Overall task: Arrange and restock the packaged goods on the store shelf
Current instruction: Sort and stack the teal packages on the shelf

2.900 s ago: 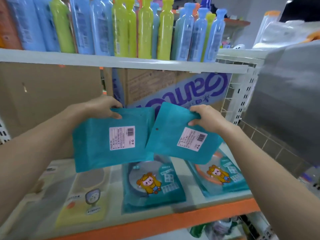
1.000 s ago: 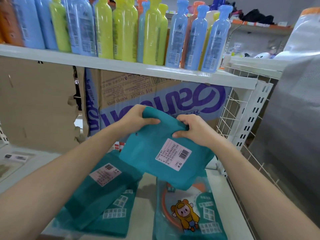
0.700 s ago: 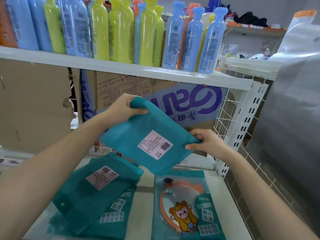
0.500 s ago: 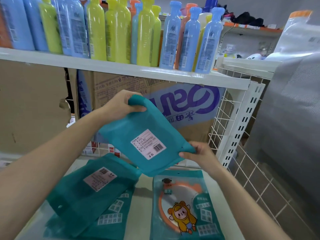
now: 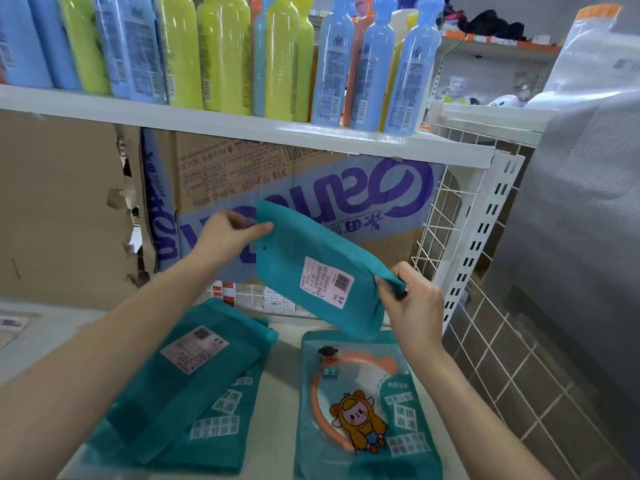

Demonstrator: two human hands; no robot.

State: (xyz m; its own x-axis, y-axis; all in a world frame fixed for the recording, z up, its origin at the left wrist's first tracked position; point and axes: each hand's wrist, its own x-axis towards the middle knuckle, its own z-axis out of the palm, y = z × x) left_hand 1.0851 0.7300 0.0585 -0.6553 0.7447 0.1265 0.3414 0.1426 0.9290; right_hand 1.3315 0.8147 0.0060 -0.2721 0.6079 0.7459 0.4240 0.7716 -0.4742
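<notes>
While the left hand [image 5: 225,237] pinches the upper corner of a teal pouch [image 5: 311,268], the right hand [image 5: 412,303] grips its lower right corner, so the pouch hangs tilted, label side up, above the shelf [image 5: 277,393]. Below lie a face-up cartoon pouch [image 5: 363,410] and two stacked pouches [image 5: 187,375] beside it.

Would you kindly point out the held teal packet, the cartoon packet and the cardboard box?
held teal packet [image 5: 325,282]: head view, white barcode label.
cartoon packet [image 5: 360,422]: head view, cartoon figure.
cardboard box [image 5: 311,188]: head view, printed front face.
</notes>
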